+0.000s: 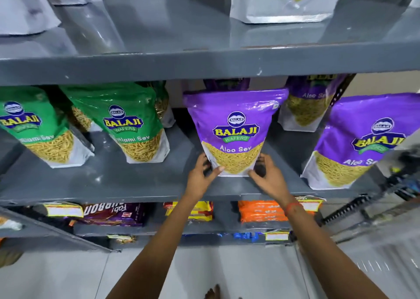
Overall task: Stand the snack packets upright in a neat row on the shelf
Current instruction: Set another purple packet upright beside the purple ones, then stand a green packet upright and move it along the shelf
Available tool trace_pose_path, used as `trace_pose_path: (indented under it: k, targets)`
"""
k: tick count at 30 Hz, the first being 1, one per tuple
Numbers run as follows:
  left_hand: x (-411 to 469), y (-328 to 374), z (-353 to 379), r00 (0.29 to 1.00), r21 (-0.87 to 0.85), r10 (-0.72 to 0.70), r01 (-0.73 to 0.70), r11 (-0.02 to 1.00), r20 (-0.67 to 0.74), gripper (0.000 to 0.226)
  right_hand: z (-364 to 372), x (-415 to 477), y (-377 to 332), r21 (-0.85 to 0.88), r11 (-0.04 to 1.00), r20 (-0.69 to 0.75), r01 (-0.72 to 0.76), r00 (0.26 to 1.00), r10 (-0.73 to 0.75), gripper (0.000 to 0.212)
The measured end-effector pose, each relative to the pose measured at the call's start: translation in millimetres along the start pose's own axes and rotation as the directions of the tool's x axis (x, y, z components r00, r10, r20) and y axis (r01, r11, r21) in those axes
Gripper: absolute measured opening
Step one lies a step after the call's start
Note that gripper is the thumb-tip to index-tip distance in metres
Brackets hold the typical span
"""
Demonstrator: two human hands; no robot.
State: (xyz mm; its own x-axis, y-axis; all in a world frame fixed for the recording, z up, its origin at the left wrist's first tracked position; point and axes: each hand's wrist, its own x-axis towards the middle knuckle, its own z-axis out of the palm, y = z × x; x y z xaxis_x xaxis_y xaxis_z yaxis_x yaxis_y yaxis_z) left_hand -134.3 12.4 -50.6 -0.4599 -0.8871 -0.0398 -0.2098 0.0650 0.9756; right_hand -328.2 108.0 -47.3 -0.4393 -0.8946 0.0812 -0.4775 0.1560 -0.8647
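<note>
A purple Aloo Sev packet (235, 126) stands upright at the middle of the grey shelf (136, 180). My left hand (201, 177) grips its lower left corner, thumb on the front. My right hand (268, 176) holds its lower right corner. Another purple packet (356, 139) stands at the right near the shelf's front edge, and a third purple packet (306, 107) stands further back between them. Two green Ratlami Sev packets (131, 126) (36, 128) stand to the left, with more green packets behind them.
The shelf above (181, 64) carries silver-white pouches (284, 1). A lower shelf holds flat stacks of orange packs (261, 211), yellow packs (193, 210) and dark purple packs (113, 212). A slotted metal upright (338, 96) runs at the right. A tiled floor lies below.
</note>
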Motion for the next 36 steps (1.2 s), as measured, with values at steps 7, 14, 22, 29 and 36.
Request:
trace_pose_path:
  k: [7,14,22,29,36]
  targets:
    - [-49.6,-1.9,14.7,0.995,0.092,0.026,-0.017,0.996,-0.097,0.057,-4.7,-32.5,4.7,-0.007,0.999,-0.002,0.046,0.999,-0.046,0.048]
    - [-65.1,4.8,19.6,0.992,0.117,0.025,-0.011,0.993,-0.122,0.056,-9.6,-40.1,0.7,-0.038,0.999,0.056,0.016,0.998,-0.014,0.053]
    - [-68.0,10.9,17.1,0.995,0.13,0.025,-0.013,0.991,-0.095,0.058,-8.2,-49.3,-1.6,0.0,0.999,0.021,0.051,0.998,-0.051,0.062]
    - [-87.4,48.3,1.9,0.918,0.31,0.329,-0.254,0.916,-0.223,0.08,1.6,-69.0,-90.7,-0.05,0.861,-0.597,0.506,0.676,-0.432,0.044]
    - [-75.2,65.7,-72.7,0.669,0.358,0.658,-0.554,0.751,-0.346,0.078,74.0,-58.9,-168.4,-0.11,0.717,-0.54,0.688,0.564,-0.625,0.031]
